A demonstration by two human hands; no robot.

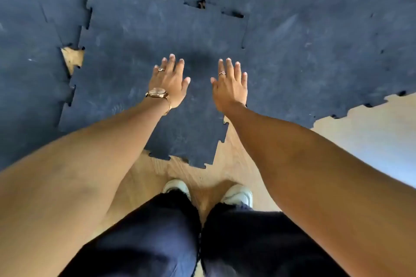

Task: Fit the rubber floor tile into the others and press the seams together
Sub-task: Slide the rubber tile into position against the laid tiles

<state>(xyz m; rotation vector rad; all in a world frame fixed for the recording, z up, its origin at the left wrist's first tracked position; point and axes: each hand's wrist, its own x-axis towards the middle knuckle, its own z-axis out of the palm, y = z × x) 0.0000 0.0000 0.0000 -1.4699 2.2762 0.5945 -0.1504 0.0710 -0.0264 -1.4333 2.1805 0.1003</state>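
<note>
A dark rubber floor tile (139,36) with jigsaw edges lies skewed among the laid tiles (326,29). Its far seam shows open gaps (234,14) and its left seam leaves a wedge of bare wood (72,57). My left hand (168,83), with a watch and a ring, hovers over the tile's near half, fingers spread and holding nothing. My right hand (230,85) is beside it, also flat, fingers apart and empty. Whether the palms touch the rubber I cannot tell.
Light wooden floor (371,132) shows at the right and below the tile's near toothed edge (186,159). My two white shoes (238,193) and dark trousers stand on the wood just short of that edge. More laid tiles (29,96) lie to the left.
</note>
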